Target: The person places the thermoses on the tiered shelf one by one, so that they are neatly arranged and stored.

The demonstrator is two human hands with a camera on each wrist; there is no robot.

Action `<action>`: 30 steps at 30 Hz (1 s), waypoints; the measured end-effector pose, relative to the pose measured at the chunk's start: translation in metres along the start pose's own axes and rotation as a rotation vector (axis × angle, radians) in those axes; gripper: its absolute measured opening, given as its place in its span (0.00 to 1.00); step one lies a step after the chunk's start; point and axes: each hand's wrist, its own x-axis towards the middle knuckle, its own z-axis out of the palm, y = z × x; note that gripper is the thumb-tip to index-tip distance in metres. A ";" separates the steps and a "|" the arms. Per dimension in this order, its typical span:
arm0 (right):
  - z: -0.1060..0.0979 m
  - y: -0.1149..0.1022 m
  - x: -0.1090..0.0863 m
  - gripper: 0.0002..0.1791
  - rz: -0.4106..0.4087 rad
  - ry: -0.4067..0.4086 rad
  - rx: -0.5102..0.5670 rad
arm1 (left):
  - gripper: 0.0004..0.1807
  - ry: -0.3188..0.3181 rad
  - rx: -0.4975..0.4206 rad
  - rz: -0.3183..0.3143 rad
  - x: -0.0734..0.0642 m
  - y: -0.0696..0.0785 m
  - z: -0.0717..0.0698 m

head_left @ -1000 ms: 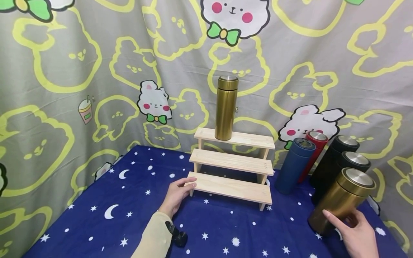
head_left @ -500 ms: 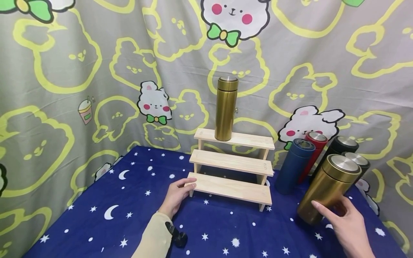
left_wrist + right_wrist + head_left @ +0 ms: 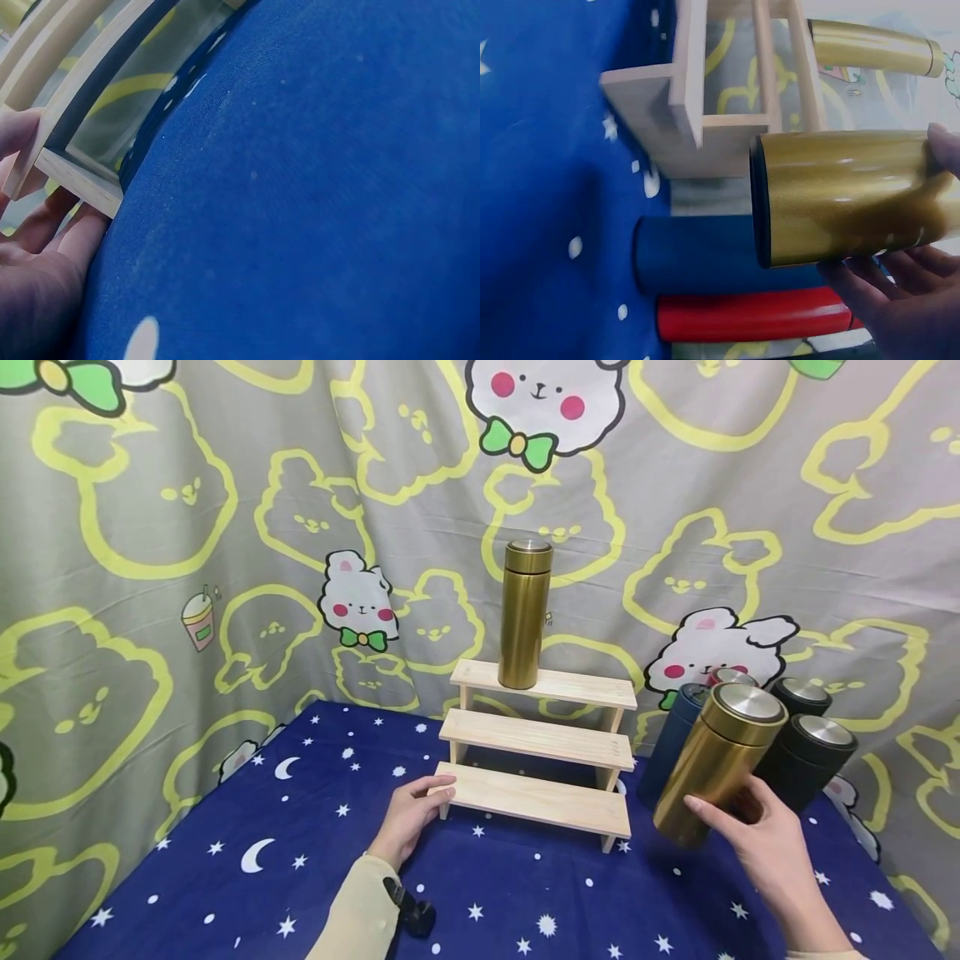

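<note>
My right hand (image 3: 765, 852) grips a gold thermos flask (image 3: 720, 760) with a silver-topped lid. In the right wrist view the bottom of this held flask (image 3: 832, 199) hangs off the cloth, and it leans to the right in the head view. My left hand (image 3: 411, 814) holds the left end of a three-step wooden display stand (image 3: 532, 797) at its lowest board. The left wrist view has the thumb over the board and fingers (image 3: 79, 236) beneath, by the stand's leg. Another gold thermos flask (image 3: 523, 622) stands upright on the top step, left of its middle.
Behind the held flask stand a blue flask (image 3: 663, 752), a red flask (image 3: 754, 315), and two black flasks (image 3: 813, 760). A dark blue cloth (image 3: 315, 877) with stars and moons covers the table. A patterned grey curtain (image 3: 285, 527) hangs close behind the stand.
My right hand has carried the gold flask up and leftward, from in front of the black flasks to in front of the blue and red ones. The left hand keeps its hold on the stand.
</note>
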 end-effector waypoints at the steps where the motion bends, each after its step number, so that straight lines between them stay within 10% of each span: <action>1: 0.001 -0.003 0.001 0.34 -0.009 -0.008 0.000 | 0.16 -0.001 0.002 0.000 0.000 0.000 0.000; 30: 0.033 -0.073 0.057 0.43 -0.089 -0.173 0.058 | 0.17 0.007 0.005 0.009 -0.002 0.002 0.000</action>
